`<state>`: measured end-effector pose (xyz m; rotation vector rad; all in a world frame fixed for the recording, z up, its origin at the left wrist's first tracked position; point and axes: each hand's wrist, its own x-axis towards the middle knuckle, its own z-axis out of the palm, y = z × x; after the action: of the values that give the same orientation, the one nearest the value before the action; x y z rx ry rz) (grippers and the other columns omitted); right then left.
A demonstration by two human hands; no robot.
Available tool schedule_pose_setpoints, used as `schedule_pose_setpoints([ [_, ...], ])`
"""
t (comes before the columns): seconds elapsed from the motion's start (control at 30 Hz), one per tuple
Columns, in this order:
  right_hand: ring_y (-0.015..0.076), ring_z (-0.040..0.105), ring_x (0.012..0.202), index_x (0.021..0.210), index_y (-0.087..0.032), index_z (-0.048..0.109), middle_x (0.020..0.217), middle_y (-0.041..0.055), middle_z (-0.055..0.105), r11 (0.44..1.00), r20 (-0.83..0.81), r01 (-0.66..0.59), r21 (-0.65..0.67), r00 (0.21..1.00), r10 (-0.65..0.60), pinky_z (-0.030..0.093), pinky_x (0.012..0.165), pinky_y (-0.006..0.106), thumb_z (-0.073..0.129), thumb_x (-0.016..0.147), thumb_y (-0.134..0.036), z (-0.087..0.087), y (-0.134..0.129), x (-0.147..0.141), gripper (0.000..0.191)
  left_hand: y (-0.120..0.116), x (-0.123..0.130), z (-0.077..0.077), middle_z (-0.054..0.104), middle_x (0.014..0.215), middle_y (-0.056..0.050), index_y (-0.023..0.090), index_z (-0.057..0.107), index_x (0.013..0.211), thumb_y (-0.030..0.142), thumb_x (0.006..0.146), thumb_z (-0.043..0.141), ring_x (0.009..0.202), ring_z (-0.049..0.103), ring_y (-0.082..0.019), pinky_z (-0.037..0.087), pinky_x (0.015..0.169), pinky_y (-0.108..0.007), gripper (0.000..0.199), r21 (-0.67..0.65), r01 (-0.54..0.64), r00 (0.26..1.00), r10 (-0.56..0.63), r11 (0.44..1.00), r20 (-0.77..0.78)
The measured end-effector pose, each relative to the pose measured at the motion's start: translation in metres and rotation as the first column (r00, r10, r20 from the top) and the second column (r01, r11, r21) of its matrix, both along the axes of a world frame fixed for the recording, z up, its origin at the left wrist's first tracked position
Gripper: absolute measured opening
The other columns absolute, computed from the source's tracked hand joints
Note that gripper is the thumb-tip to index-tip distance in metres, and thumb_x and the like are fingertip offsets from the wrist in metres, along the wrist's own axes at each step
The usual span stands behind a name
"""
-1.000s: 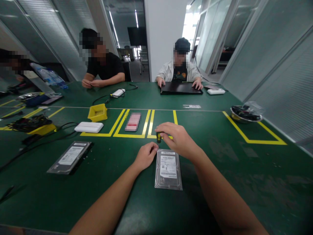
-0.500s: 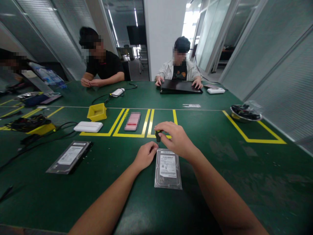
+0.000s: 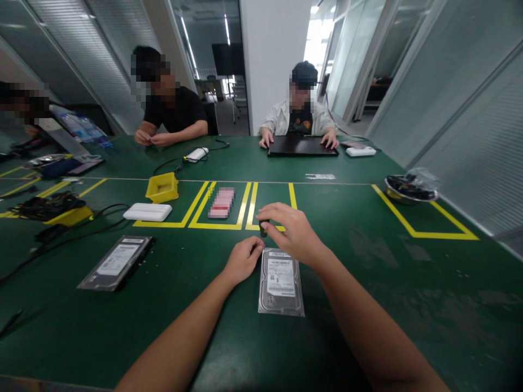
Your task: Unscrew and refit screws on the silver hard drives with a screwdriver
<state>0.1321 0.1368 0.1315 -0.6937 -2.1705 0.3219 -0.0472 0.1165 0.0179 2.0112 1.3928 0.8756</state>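
A silver hard drive (image 3: 280,283) with a white label lies flat on the green table in front of me. My right hand (image 3: 292,231) grips the dark handle of a small screwdriver (image 3: 263,228) over the drive's far left corner. The screwdriver stands nearly upright, its lower end close to my left fingertips. My left hand (image 3: 244,260) is pinched at that same corner, and what its fingers hold is hidden. Off to the left lies a second hard drive (image 3: 118,261), also label up.
Yellow tape marks the table. To the left are a white power bank (image 3: 147,212), a yellow bin (image 3: 162,188) and tangled black cables (image 3: 44,206). A pixelated pink object (image 3: 222,202) lies ahead; a bowl of cables (image 3: 411,189) sits right. Two people sit opposite, one handling a black panel (image 3: 303,146).
The screwdriver handle has shifted slightly in my right fingers, with less of its yellow showing. My left hand and the drive stay put. Across the table, the person's black panel lies flatter.
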Motion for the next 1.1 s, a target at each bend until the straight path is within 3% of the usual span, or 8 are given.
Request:
schedule_pose_setpoints([
  [0.13,0.0173,0.061,0.093,0.094,-0.019,0.068,0.097,0.0068,0.063,0.998,-0.013,0.064,-0.018,0.998,-0.064,0.049,0.083,0.032,0.060,0.089,-0.018,-0.0019,0.0006,-0.0018,0.009,-0.0006,0.0003,0.0015,0.066,0.085,-0.001,0.019,0.058,0.083,0.021,0.091,0.047,0.079,0.059,-0.018,0.042,0.074,-0.028,0.014,-0.006,0.007,1.000,-0.007,1.000,-0.014],
  [0.4,0.0189,0.064,0.098,0.102,-0.019,0.066,0.103,0.0056,0.072,1.000,0.007,0.022,0.007,1.000,-0.022,0.049,0.088,0.036,0.054,0.089,-0.013,0.0003,0.0005,0.0009,0.019,-0.0004,0.0002,0.0022,0.065,0.080,0.000,0.019,0.058,0.081,0.018,0.089,0.050,0.073,0.058,-0.016,0.040,0.069,-0.026,0.012,-0.001,-0.005,1.000,0.005,1.000,-0.005],
  [0.57,0.0192,0.063,0.102,0.100,-0.016,0.069,0.107,0.0105,0.068,0.999,-0.029,0.038,-0.004,0.999,-0.039,0.050,0.090,0.034,0.057,0.088,-0.015,0.0009,-0.0011,-0.0001,0.016,-0.0004,-0.0002,0.0003,0.064,0.079,0.000,0.019,0.058,0.081,0.019,0.089,0.050,0.072,0.057,-0.016,0.038,0.067,-0.026,0.012,0.000,-0.002,1.000,0.002,1.000,0.004],
  [0.73,0.0167,0.064,0.093,0.097,-0.018,0.068,0.097,0.0068,0.069,1.000,-0.016,0.015,-0.014,1.000,-0.015,0.051,0.084,0.032,0.055,0.089,-0.014,0.0028,-0.0007,0.0015,0.016,-0.0009,-0.0004,-0.0001,0.063,0.079,0.000,0.019,0.057,0.081,0.019,0.089,0.049,0.073,0.056,-0.016,0.038,0.067,-0.026,0.012,0.001,0.002,1.000,-0.002,1.000,0.003],
  [1.1,0.0187,0.065,0.110,0.107,-0.017,0.068,0.116,0.0070,0.072,0.999,0.038,-0.016,-0.028,0.999,0.017,0.049,0.097,0.038,0.047,0.086,-0.005,0.0000,0.0021,0.0075,0.031,-0.0003,-0.0001,0.0000,0.062,0.077,0.000,0.018,0.058,0.082,0.021,0.089,0.050,0.071,0.055,-0.015,0.038,0.066,-0.025,0.011,-0.017,-0.012,1.000,0.012,1.000,-0.002],
])
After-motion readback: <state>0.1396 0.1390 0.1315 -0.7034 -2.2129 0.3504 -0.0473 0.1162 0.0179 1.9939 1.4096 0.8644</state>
